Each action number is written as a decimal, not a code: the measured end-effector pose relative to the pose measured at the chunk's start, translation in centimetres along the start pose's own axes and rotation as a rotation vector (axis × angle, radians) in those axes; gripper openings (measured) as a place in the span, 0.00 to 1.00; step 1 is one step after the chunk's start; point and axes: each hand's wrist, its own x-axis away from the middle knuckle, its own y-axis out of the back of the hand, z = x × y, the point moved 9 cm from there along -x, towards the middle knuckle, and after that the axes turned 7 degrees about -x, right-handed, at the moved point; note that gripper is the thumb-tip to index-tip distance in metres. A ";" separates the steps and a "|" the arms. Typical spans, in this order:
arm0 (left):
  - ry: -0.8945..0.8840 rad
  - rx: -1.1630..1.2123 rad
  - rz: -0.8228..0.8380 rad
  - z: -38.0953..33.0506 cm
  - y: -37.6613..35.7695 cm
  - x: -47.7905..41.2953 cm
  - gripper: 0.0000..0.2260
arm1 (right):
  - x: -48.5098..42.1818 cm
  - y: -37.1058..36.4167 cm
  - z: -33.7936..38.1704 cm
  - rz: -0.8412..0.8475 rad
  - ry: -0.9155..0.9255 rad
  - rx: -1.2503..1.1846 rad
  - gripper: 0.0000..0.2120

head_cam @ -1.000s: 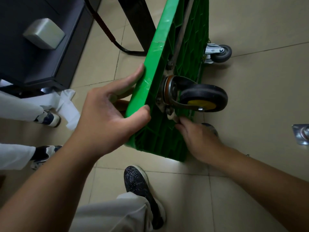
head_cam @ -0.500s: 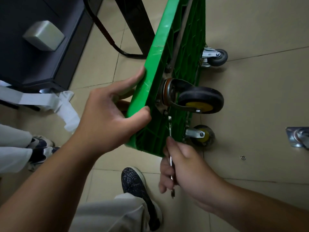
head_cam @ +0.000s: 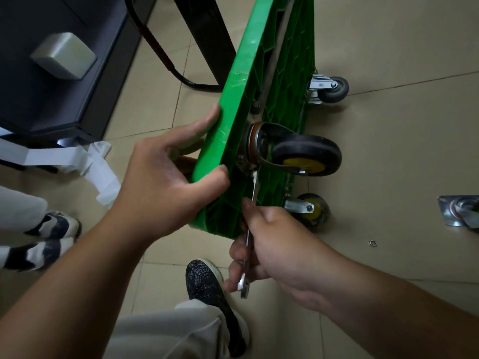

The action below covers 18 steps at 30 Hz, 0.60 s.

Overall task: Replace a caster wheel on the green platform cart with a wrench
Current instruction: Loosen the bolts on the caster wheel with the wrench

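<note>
cart: stiff green plastic platform cart (head_cam: pixel 259 60), left hand (head_cam: pixel 166 182) grips its rim
wrench: slim steel wrench (head_cam: pixel 254 190), likely slick, right hand (head_cam: pixel 272 244) clenches shaft

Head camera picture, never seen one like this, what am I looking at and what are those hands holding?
It comes from a camera worn on a person's head, looking down at their own bare hands; there is no machine. The green platform cart stands tipped on its edge on the tiled floor. The left hand grips its rim. The right hand holds a wrench, its upper end at the base of the black caster wheel. A loose caster and a small washer lie on the floor to the right.
</note>
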 end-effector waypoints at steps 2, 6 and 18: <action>0.003 -0.005 0.000 0.0 0.0 0.0 0.32 | 0.0 0.1 0.0 0.001 0.003 0.017 0.19; 0.001 -0.012 0.001 0.1 0.0 0.0 0.33 | 0.1 0.3 0.1 -0.015 0.022 0.053 0.18; 0.026 0.038 0.004 0.0 0.0 0.1 0.32 | -2.5 5.0 0.7 -0.173 0.329 0.623 0.14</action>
